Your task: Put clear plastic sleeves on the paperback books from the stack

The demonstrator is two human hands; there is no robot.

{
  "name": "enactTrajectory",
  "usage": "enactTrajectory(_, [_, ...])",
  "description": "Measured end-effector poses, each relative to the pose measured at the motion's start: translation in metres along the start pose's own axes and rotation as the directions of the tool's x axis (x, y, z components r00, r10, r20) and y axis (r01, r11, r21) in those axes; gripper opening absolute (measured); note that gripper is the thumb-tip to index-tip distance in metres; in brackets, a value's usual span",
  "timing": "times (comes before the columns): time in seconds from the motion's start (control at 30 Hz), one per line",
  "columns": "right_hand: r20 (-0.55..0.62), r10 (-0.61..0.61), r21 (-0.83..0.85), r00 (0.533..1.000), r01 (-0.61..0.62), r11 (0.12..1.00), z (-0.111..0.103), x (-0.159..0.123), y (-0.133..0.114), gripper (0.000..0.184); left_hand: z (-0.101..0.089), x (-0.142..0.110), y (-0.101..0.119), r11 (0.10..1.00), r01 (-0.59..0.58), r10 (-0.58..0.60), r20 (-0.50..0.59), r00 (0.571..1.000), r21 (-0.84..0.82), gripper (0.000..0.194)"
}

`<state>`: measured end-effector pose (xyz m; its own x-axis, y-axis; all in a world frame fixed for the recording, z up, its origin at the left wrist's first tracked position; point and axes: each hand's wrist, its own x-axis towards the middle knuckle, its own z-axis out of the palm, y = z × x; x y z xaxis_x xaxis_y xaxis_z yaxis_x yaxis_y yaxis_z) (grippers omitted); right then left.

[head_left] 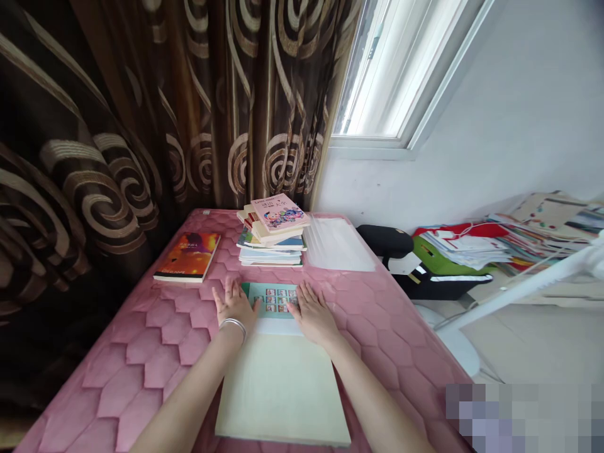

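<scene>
A large book (276, 301) with a green top band and cream lower cover lies flat on the pink quilted table (155, 352) in front of me. My left hand (233, 303), with a silver bracelet on the wrist, rests flat on the book's left edge, fingers spread. My right hand (312, 312) lies flat on its right edge, fingers stretched out. Neither hand holds anything.
Behind the book stands a stack of books (271, 234) with a pink one on top. An orange book (189, 255) lies at the left, a clear plastic sleeve (337, 245) at the right. Brown patterned curtains (141, 126) hang behind. Papers (476, 245) and a black bag (384, 242) sit right of the table.
</scene>
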<state>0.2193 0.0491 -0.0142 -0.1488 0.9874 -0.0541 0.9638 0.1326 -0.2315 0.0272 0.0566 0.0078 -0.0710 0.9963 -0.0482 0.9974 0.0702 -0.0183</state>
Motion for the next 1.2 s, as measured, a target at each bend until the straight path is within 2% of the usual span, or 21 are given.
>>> enactTrajectory(0.07, [-0.014, -0.008, -0.012, 1.0, 0.008, 1.0, 0.002, 0.0, 0.0, 0.076, -0.001, -0.003, 0.018, 0.999, -0.03, 0.031, -0.024, 0.999, 0.019, 0.057])
enactTrajectory(0.1, [-0.021, -0.014, -0.021, 1.0, 0.014, 1.0, 0.002, 0.0, 0.0, 0.076, -0.001, -0.004, 0.027, 0.994, -0.113, 0.113, -0.015, 0.993, 0.004, 0.056])
enactTrajectory(0.17, [-0.025, -0.025, -0.036, 0.999, 0.024, 0.999, 0.003, 0.0, 0.0, 0.074, -0.002, -0.005, 0.042, 0.944, -0.318, 0.322, 0.039, 0.946, -0.082, 0.057])
enactTrajectory(0.2, [-0.022, -0.024, -0.041, 0.999, 0.023, 0.999, 0.003, 0.0, 0.0, 0.073, -0.003, -0.005, 0.046, 0.915, -0.38, 0.392, 0.077, 0.917, -0.134, 0.058])
enactTrajectory(0.27, [-0.012, -0.018, -0.042, 1.0, 0.018, 0.999, 0.002, 0.0, 0.0, 0.072, -0.004, -0.003, 0.047, 0.885, -0.417, 0.448, 0.132, 0.884, -0.208, 0.062])
enactTrajectory(0.4, [-0.008, -0.013, -0.03, 1.0, 0.012, 0.999, -0.002, -0.001, -0.001, 0.072, -0.006, 0.002, 0.032, 0.897, -0.378, 0.413, 0.136, 0.9, -0.228, 0.074])
enactTrajectory(0.57, [-0.013, 0.014, -0.055, 1.0, -0.015, 0.998, -0.008, -0.002, -0.016, 0.071, -0.001, 0.001, 0.024, 0.902, -0.365, 0.4, 0.128, 0.907, -0.231, 0.073])
enactTrajectory(0.63, [-0.018, -0.05, -0.03, 0.999, 0.05, 0.998, -0.01, -0.001, -0.029, 0.069, 0.001, 0.001, 0.025, 0.903, -0.369, 0.401, 0.122, 0.908, -0.22, 0.07])
enactTrajectory(0.73, [0.058, -0.192, 0.092, 0.98, 0.187, 0.978, -0.013, 0.004, -0.046, 0.066, 0.001, 0.001, 0.026, 0.904, -0.394, 0.417, 0.139, 0.898, -0.169, 0.067])
enactTrajectory(0.8, [0.107, -0.222, 0.15, 0.969, 0.205, 0.967, -0.015, 0.007, -0.051, 0.067, 0.0, 0.001, 0.026, 0.904, -0.401, 0.421, 0.157, 0.893, -0.146, 0.067])
enactTrajectory(0.9, [0.106, -0.193, 0.136, 0.976, 0.178, 0.975, -0.015, 0.007, -0.043, 0.07, -0.002, 0.001, 0.026, 0.907, -0.385, 0.409, 0.141, 0.901, -0.171, 0.067])
enactTrajectory(1.03, [0.042, -0.082, 0.052, 0.996, 0.08, 0.995, -0.011, 0.001, -0.017, 0.071, -0.003, 0.001, 0.026, 0.913, -0.352, 0.377, 0.096, 0.921, -0.206, 0.068])
enactTrajectory(1.2, [0.005, 0.031, -0.002, 1.0, -0.031, 1.0, -0.006, -0.005, 0.002, 0.071, 0.001, 0.001, 0.018, 0.964, -0.175, 0.194, 0.08, 0.978, -0.2, 0.066])
